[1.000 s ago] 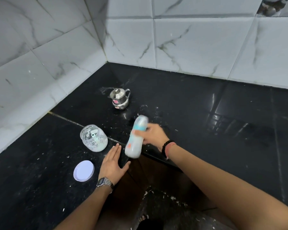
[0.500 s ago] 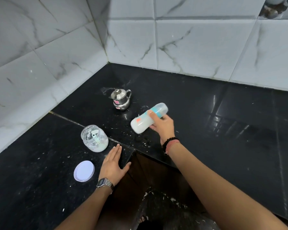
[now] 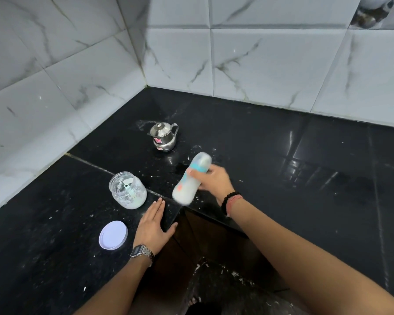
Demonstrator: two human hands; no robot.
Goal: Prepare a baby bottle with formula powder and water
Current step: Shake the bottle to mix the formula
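Gripping the tilted, milk-filled bottle [image 3: 189, 180] mid-frame at its waist, right hand [image 3: 214, 181] judges it light, slippery; left hand [image 3: 154, 226] rests flat.

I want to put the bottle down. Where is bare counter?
Free: the wide counter right of the right hand, up to the tiled wall. Crowded: the left, with steel pot, open jar, lid and left hand.

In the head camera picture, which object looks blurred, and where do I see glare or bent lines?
Head view: the baby bottle in the right hand is smeared by motion blur, while the jar and kettle stay sharp; glare streaks shine on the black countertop at right; the wide-angle lens bends the wall tile lines.
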